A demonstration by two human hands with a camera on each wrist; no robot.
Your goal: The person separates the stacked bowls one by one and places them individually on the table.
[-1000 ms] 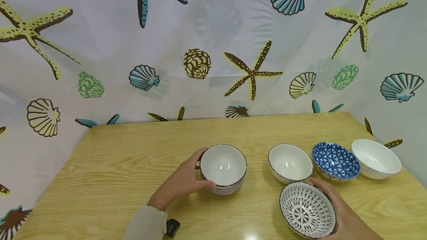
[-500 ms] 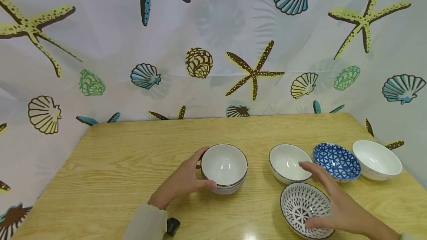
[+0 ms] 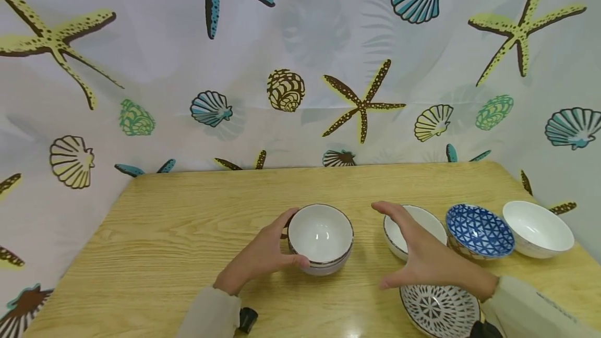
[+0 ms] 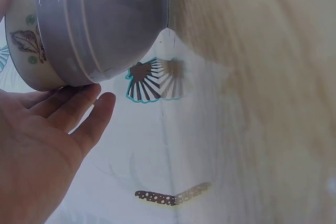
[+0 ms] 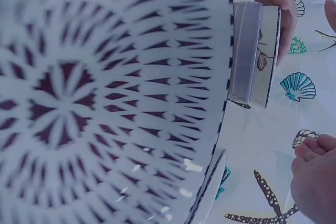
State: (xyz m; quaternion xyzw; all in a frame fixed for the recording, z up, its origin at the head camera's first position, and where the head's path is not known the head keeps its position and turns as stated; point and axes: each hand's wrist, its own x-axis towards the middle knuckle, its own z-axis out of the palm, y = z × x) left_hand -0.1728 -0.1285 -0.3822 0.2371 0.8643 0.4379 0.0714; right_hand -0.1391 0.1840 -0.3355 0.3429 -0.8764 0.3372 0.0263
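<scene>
My left hand [image 3: 263, 254] grips a stack of two bowls [image 3: 321, 233] from the left, thumb on the near side and fingers round the far side. In the left wrist view the upper bowl shows a leaf pattern, and the lower bowl [image 4: 105, 24] is plain grey. Thumb and fingers spread apart, my right hand [image 3: 422, 254] holds nothing. It hovers over the near edge of a white bowl [image 3: 429, 223] with a dark rim, partly hiding it. Below my right wrist sits a black-and-white patterned bowl [image 3: 439, 312], which fills much of the right wrist view.
Farther right stand a blue patterned bowl [image 3: 479, 231] and a larger white bowl [image 3: 537, 228], side by side. The wooden table [image 3: 164, 233] runs back to a hanging cloth [image 3: 258, 134] printed with shells and starfish.
My right hand has let go of the patterned bowl and moved up and left, across the white bowl. The left hand has kept its grip on the stacked bowls.
</scene>
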